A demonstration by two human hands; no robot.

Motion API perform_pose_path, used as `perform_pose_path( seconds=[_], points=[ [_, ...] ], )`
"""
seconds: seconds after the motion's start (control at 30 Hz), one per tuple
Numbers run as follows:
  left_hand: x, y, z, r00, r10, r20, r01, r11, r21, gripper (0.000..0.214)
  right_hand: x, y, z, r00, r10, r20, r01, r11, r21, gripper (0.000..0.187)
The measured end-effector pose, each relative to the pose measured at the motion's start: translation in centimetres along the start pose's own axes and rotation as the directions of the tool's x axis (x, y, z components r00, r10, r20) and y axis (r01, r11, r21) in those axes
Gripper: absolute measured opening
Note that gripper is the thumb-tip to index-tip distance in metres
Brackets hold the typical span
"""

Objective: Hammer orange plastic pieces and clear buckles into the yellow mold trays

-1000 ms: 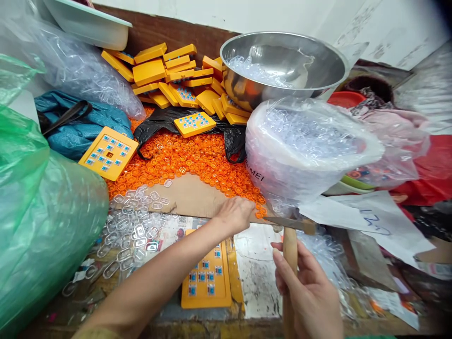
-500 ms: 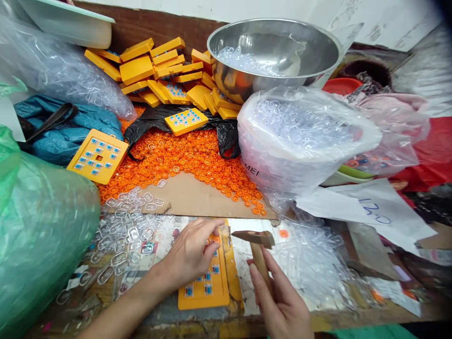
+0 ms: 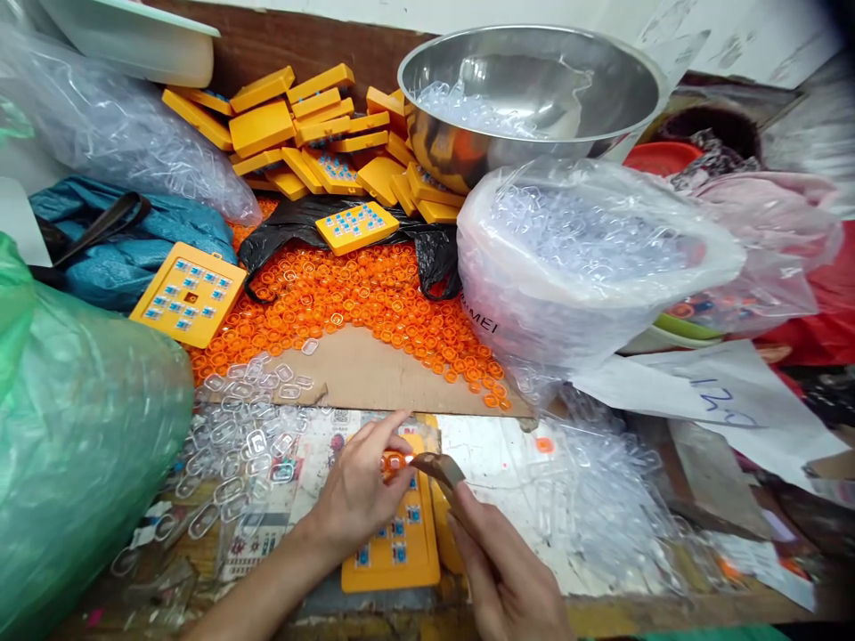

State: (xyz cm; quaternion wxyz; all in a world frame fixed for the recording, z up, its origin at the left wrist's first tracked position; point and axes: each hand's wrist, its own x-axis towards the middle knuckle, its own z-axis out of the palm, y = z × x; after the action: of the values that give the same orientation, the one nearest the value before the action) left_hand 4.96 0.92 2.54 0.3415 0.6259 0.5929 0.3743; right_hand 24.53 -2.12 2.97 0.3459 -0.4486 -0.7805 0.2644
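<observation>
My left hand (image 3: 357,490) pinches a small orange ring (image 3: 393,462) over the top of a yellow tray (image 3: 394,545) with blue-studded slots, lying flat near the table's front edge. My right hand (image 3: 504,579) grips the wooden handle of a small hammer (image 3: 435,467), whose head sits right beside the orange ring. A heap of orange rings (image 3: 374,298) spreads across the cardboard (image 3: 374,374) behind the tray. Loose clear plastic loops (image 3: 240,436) lie to the left of my left hand.
Several yellow trays (image 3: 313,133) are stacked at the back, one more (image 3: 187,294) at left. A steel bowl (image 3: 534,98) and a plastic-wrapped basin of clear pieces (image 3: 581,258) stand at right. A green bag (image 3: 80,445) fills the left; paper (image 3: 721,401) lies at right.
My left hand came back from the orange heap to the tray with a ring. The hammer swung down and left, its head now at the ring.
</observation>
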Motion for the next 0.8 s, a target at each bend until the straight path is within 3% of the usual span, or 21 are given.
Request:
perform_pose_path(
  seconds=[0.1, 0.17, 0.33, 0.5, 0.67, 0.8],
  points=[
    [0.0, 0.1, -0.1, 1.0, -0.03, 0.003, 0.03, 0.999, -0.014, 0.051, -0.1, -0.6, 0.3, 0.975, 0.104, -0.197, -0.093, 0.994, 0.065, 0.053],
    [0.1, 0.3, -0.2, 0.999, -0.041, 0.016, 0.041, 0.999, -0.016, 0.054, -0.1, -1.0, 0.5, 0.954, 0.165, -0.252, -0.141, 0.984, 0.113, 0.049],
    [0.1, 0.2, -0.1, 1.0, -0.03, 0.001, 0.03, 0.999, -0.012, 0.058, -0.7, -0.4, 1.1, 0.969, 0.237, -0.073, -0.234, 0.971, 0.048, 0.04],
    [0.1, 0.1, -0.2, 0.999, -0.034, 0.027, 0.034, 0.999, -0.024, 0.059, -0.4, -0.5, 0.7, 0.973, 0.218, -0.071, -0.215, 0.975, 0.058, 0.044],
    [0.1, 0.3, -0.7, 0.999, -0.022, 0.043, 0.023, 1.0, -0.013, 0.059, 0.6, -1.8, -0.1, 0.968, 0.155, -0.198, -0.143, 0.987, 0.073, 0.051],
    [0.1, 0.4, -0.7, 0.999, -0.014, 0.049, 0.014, 1.0, 0.002, 0.061, -0.1, -0.9, 0.4, 0.985, 0.165, -0.045, -0.167, 0.985, -0.051, 0.045]
  ],
)
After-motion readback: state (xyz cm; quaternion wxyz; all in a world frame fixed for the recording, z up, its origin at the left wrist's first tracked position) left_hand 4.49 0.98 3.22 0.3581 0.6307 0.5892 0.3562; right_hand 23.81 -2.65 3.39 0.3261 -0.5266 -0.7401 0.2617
